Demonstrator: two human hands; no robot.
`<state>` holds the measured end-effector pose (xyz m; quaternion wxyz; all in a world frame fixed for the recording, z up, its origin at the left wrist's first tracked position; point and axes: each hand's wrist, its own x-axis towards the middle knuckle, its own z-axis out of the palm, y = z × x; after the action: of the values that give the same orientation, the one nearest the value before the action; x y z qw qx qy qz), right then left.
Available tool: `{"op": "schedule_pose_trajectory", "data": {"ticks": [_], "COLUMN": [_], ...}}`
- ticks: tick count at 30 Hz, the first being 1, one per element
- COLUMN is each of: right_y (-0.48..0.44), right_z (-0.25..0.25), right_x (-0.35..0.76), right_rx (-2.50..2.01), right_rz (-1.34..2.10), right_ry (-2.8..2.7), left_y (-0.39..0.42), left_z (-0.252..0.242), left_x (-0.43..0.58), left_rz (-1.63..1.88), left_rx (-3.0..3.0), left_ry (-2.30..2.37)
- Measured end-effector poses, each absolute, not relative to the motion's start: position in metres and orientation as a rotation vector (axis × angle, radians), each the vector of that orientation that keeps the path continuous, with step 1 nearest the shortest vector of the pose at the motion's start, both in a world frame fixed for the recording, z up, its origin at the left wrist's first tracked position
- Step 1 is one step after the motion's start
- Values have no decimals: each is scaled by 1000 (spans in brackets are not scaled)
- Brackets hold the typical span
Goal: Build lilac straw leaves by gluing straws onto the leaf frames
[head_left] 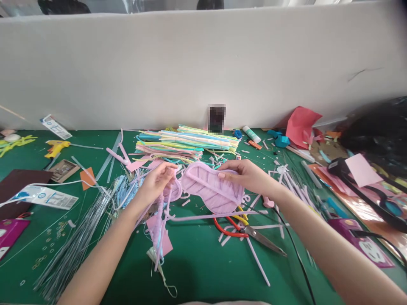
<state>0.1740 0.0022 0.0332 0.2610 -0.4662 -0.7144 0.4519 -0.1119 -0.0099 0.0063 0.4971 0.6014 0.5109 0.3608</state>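
Extending left and below right hand (246,174): 1 ribbed lilac piece (211,186).

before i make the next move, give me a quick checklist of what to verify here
1. Right hand gripping the lilac panel: ok, at its upper edge.
2. Left hand holding a lilac piece: ok, pinched between thumb and fingers.
3. Scissors out of both hands: ok, lying on the table.
4. Table free of scraps: not ok, offcuts are scattered about.
5. Glue gun cold: cannot tell; it lies off to the left.
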Motion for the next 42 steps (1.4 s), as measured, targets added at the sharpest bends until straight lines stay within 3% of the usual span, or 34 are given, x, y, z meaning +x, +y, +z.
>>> {"op": "schedule_pose_trajectory", "data": {"ticks": [5, 9, 18, 23, 27, 31, 39, 42], "right_y": [18, 26, -43, -90, -107, -124, -120, -88], "right_z": [47, 51, 41, -18, -51, -52, -48, -38], "right_x": [151, 141, 189, 170, 147, 125, 125, 177], "right_rx": [-1081, -1124, -1452, -1157, -1147, -1107, -1417, -1961], "right_rz": [1176, 1006, -64, 314, 135, 7, 376, 315], "right_ry": [-2268, -2215, -1768, -2457, -2572, -2524, -2287, -1888], "left_y": [-9, -11, -23, -25, -29, -32, -35, -38], "left_z": [16, 12, -14, -17, -21, -28, -40, -40], "left_x": [-87, -85, -124, -123, -118, -115, -108, -101], "left_rz": [755, 674, 1048, 1209, 1186, 1150, 1118, 1120], "left_rx": [1258, 927, 625, 529, 507, 526, 556, 571], "left_ry": [974, 1028, 1163, 1111, 1063, 1065, 1038, 1015]}}
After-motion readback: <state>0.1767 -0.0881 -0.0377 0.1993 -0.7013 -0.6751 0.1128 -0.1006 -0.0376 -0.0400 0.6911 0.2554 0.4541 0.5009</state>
